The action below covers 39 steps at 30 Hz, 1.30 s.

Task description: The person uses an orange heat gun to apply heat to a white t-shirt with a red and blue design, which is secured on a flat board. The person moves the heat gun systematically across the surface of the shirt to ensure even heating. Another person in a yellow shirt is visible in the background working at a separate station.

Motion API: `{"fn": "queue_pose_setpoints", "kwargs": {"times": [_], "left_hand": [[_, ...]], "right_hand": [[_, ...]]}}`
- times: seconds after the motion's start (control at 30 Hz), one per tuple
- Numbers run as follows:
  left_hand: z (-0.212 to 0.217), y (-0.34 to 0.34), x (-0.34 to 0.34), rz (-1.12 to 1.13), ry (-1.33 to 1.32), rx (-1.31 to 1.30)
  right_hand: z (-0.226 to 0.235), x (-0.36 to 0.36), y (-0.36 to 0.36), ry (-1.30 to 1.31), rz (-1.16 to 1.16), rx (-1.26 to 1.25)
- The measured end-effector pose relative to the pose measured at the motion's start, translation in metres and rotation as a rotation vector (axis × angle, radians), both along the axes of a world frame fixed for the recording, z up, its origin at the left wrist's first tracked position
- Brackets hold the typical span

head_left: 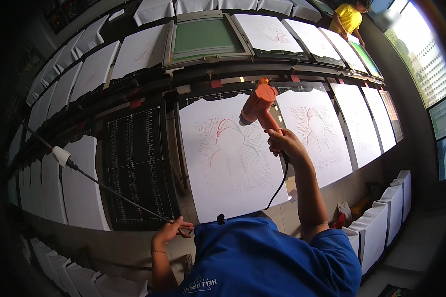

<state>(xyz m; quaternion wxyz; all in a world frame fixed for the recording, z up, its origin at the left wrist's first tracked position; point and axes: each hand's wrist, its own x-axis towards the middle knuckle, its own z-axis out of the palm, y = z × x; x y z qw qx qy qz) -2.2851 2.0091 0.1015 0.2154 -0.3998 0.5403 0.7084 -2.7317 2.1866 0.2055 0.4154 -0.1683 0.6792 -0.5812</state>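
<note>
My right hand (pixel 286 144) is closed round the handle of an orange heat gun (pixel 262 101). The nozzle tips down and left over a white T-shirt (pixel 233 193) stretched flat on a board, apart from the cloth. That shirt bears a fine line print with a red curved stroke near its top. A black cord drops from the gun's handle toward my body. Low on the left, my left hand (pixel 172 230) pinches a black cable (pixel 119 194) that runs up to a white connector (pixel 60 156).
A bare black board (pixel 136 168) with white markings lies left of the shirt. Another printed white shirt (pixel 317 133) is to the right. Across the rail stands a framed green screen (pixel 208 38). A person in yellow (pixel 348 20) works at the far right. White shirts (pixel 374 222) hang behind me.
</note>
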Motion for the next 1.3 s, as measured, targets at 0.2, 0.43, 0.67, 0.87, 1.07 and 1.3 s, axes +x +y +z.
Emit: {"fn": "queue_pose_setpoints", "kwargs": {"times": [0.2, 0.43, 0.67, 0.87, 1.07, 1.3], "left_hand": [[-0.057, 0.021, 0.036, 0.856, 0.002, -0.449], [-0.089, 0.007, 0.036, 0.983, -0.295, -0.853], [-0.099, 0.002, 0.029, 1.068, -0.231, -0.962], [-0.096, -0.008, 0.007, 1.127, -0.101, -0.799], [-0.102, -0.009, 0.001, 1.107, -0.017, -0.734], [-0.117, 0.005, 0.044, 1.195, -0.126, -0.92]], "right_hand": [[-0.036, -0.049, -0.057, -0.02, 0.08, 0.01], [-0.055, -0.053, -0.075, -0.058, 0.112, 0.035], [-0.054, -0.068, -0.047, -0.001, -0.065, 0.089], [-0.053, -0.068, -0.045, 0.009, -0.107, 0.108], [-0.053, -0.038, -0.071, -0.074, 0.075, 0.038], [-0.047, -0.053, -0.041, -0.028, -0.083, 0.078]]}}
